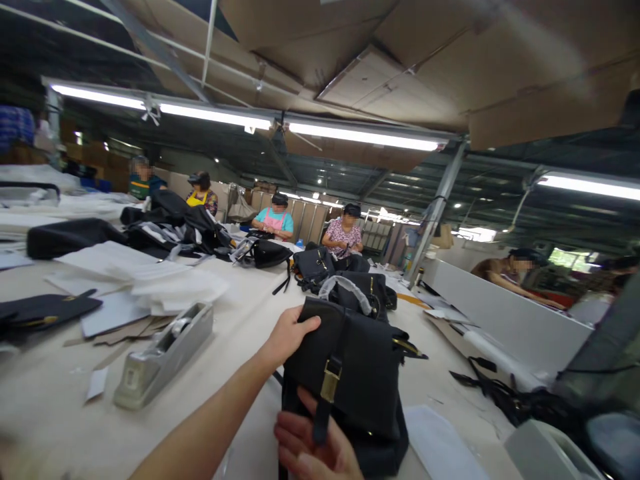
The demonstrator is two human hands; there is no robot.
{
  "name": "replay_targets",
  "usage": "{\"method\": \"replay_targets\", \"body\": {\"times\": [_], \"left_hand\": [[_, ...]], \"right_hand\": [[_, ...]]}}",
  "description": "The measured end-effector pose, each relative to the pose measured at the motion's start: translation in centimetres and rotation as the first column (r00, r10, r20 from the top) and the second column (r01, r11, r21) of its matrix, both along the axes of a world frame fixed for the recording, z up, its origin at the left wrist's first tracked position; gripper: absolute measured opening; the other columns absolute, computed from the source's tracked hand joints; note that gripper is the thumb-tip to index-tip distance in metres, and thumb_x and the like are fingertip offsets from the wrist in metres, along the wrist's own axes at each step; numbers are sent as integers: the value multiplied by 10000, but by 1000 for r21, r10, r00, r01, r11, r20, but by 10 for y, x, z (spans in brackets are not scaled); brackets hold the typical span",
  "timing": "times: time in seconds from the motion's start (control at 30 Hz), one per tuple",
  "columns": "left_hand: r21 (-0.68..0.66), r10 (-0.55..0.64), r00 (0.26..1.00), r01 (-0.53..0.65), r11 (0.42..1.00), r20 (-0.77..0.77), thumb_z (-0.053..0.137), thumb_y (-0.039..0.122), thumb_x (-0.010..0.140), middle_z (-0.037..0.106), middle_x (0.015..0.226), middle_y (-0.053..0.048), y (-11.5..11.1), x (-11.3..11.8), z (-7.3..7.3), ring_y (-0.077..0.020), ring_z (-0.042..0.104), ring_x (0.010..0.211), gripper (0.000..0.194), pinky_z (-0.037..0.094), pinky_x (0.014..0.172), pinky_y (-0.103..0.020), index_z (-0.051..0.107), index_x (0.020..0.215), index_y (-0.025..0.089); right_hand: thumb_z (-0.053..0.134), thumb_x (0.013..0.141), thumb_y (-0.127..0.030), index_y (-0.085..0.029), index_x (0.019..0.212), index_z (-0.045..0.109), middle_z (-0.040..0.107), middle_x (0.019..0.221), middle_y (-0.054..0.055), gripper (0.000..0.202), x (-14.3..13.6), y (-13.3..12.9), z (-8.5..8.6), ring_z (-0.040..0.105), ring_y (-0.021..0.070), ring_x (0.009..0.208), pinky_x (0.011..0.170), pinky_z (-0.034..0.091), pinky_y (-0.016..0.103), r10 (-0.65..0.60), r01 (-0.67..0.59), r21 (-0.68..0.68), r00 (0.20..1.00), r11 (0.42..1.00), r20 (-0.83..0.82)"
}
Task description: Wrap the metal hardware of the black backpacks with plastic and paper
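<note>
A black bag (370,373) with a front flap and a gold buckle (330,381) stands on the pale table (240,340) in front of me. My left hand (290,337) holds the flap's upper left corner, thumb on the front and fingers partly hidden behind it. Lower down, my right hand (315,440) is at the strap end below the buckle, palm up with its fingers apart. The strap end lies in front of those fingers; no grip on it shows.
Left of the bag are a grey tape dispenser (165,357), white sheets (145,273) and black bags (170,227). More bags (355,290) stand behind. At right lie black straps (520,393) and another dispenser (550,450). Several people sit farther back.
</note>
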State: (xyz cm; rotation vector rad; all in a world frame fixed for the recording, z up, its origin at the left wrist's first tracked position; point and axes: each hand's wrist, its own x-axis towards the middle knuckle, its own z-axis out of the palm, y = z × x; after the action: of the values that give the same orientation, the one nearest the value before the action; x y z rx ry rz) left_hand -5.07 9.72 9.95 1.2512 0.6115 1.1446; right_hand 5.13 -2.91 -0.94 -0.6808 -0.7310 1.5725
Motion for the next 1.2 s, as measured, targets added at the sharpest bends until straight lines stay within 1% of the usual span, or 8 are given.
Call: {"method": "replay_targets", "body": {"times": [0.23, 0.33, 0.5, 0.7, 0.9, 1.0, 1.07, 1.2], "left_hand": [[-28, -84, 996, 83, 996, -23, 802, 328, 635, 751, 822, -59, 8, -3, 3, -197, 678, 706, 393, 520, 679, -282, 725, 962, 122], [-47, -88, 996, 87, 995, -20, 807, 362, 639, 752, 838, -62, 8, -6, -1, -186, 673, 679, 422, 523, 672, -279, 721, 975, 122], [-72, -95, 995, 94, 993, -16, 806, 397, 630, 752, 812, -69, 6, -10, -4, -185, 674, 666, 441, 528, 657, -280, 716, 965, 126], [-57, -122, 989, 118, 991, -78, 781, 441, 642, 744, 820, -87, 5, -10, -6, -220, 687, 691, 463, 535, 654, -313, 706, 971, 124], [137, 123, 977, -100, 986, -174, 700, 333, 731, 692, 1036, -99, -8, -12, 6, -275, 627, 984, 366, 496, 871, -389, 660, 1050, 156], [589, 537, 830, -361, 723, -152, 643, 211, 782, 594, 1184, -91, -41, -24, 13, -262, 503, 1174, 341, 395, 1020, -406, 621, 1123, 199], [803, 599, 784, -250, 541, -160, 582, 189, 846, 597, 1084, -84, -68, -34, 11, -227, 552, 1058, 203, 448, 932, -368, 642, 1038, 206], [887, 578, 749, 28, 460, -323, 666, 270, 835, 607, 900, -56, -108, -40, -5, -202, 558, 828, 74, 473, 717, -321, 625, 835, 208]], "right_hand": [[738, 646, -683, -46, 987, 734, 732, 1046, 236, 722, 37, -12, 44, 727, 282, 925, 754, 579, 317, 36, -56, -222, 995, 973, -91], [762, 629, -666, -25, 986, 727, 743, 1003, 233, 734, 35, -14, 60, 741, 279, 861, 649, 584, 278, 57, -79, -343, 996, 936, -74], [858, 544, -557, -22, 954, 725, 745, 1035, 201, 686, 20, -13, 60, 718, 275, 957, 881, 566, 355, 68, -150, -292, 960, 945, -272], [899, 551, -368, -267, 1158, 648, 781, 963, 17, 665, 19, -8, 53, 736, 239, 873, 742, 620, 388, -503, 462, -230, 847, 857, -171], [923, 522, -281, -214, 1277, 551, 780, 936, 52, 844, 14, -12, 76, 746, 279, 792, 694, 626, 445, -455, 434, -214, 889, 875, -59], [909, 549, -291, -235, 1276, 551, 774, 989, 49, 813, 15, -12, 79, 742, 286, 844, 692, 627, 442, -477, 462, -194, 878, 865, -36], [901, 562, -308, -219, 1265, 564, 772, 1001, 71, 785, 18, -14, 79, 740, 302, 856, 701, 625, 466, -469, 458, -182, 883, 870, -23], [885, 580, -346, -153, 1158, 632, 768, 992, 124, 659, 19, -18, 83, 738, 324, 841, 720, 618, 507, -426, 422, -133, 905, 897, 2]]}}
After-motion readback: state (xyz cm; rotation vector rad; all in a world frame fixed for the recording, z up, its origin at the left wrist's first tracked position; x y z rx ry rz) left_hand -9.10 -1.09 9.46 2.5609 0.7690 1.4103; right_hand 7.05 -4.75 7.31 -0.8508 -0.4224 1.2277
